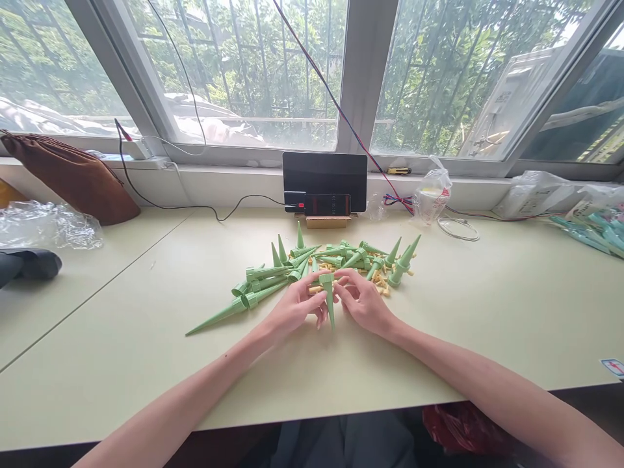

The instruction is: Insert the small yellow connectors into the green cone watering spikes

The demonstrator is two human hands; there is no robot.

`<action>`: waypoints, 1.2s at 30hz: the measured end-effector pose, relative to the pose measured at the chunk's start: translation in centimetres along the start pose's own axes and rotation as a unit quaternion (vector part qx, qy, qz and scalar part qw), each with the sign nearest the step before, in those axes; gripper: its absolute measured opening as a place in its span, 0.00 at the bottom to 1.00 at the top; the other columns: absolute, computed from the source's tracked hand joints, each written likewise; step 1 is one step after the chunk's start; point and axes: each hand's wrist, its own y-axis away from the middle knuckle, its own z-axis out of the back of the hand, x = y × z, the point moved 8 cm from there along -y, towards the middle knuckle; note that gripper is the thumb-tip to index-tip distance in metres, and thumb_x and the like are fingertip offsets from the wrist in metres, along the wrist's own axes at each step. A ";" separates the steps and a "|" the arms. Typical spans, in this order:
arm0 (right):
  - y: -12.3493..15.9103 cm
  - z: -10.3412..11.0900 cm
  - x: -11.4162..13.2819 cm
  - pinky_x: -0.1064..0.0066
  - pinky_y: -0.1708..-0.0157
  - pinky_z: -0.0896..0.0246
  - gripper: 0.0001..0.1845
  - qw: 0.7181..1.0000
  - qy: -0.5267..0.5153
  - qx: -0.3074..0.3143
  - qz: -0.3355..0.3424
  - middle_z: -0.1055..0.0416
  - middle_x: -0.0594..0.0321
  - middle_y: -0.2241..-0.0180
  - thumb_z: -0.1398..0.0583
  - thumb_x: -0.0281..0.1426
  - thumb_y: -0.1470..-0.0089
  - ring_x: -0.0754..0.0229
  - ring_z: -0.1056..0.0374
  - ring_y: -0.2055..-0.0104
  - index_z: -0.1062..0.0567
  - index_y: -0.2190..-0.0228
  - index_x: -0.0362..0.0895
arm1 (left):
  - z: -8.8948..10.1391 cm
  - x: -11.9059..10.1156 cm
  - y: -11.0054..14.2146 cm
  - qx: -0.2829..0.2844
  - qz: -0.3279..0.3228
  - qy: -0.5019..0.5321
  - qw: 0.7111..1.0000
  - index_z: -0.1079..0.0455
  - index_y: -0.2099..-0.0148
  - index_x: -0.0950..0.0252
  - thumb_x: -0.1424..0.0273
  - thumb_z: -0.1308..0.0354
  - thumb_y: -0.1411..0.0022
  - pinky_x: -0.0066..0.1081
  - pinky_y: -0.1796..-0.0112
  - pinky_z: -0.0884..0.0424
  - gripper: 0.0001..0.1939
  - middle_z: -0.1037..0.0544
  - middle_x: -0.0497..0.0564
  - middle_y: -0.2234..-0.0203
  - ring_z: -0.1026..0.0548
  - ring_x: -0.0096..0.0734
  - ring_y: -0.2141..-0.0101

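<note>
A green plastic watering spike (328,299) hangs point down between my two hands, its ribbed collar at the top. My left hand (301,304) is closed on it from the left, with index finger and thumb near the collar. My right hand (364,304) meets it from the right, index finger at the collar and thumb beside it. A bit of yellow shows next to the collar, partly hidden by fingers. Behind my hands lies a heap of green spikes (266,284) mixed with small yellow plastic valves (381,283). A few spikes stand point up.
A dark-screened tablet (324,172) leans at the window with a phone (327,205) before it, on a cardboard support (327,222). Cables run along the back. Left are a brown bag (73,179) and clear plastic (49,224); right, bagged green pieces (592,227).
</note>
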 end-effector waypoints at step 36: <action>0.0 0.4 1.7 0.70 0.69 0.27 0.17 0.985 0.105 -0.030 0.134 0.31 0.60 0.60 0.41 0.23 0.44 0.63 0.31 0.66 0.26 0.54 0.48 | 1.1 1.3 -0.1 -0.064 0.054 -0.029 0.996 0.40 0.62 0.63 0.50 0.48 0.33 0.25 0.78 0.37 0.20 0.27 0.44 0.75 0.32 0.22 0.82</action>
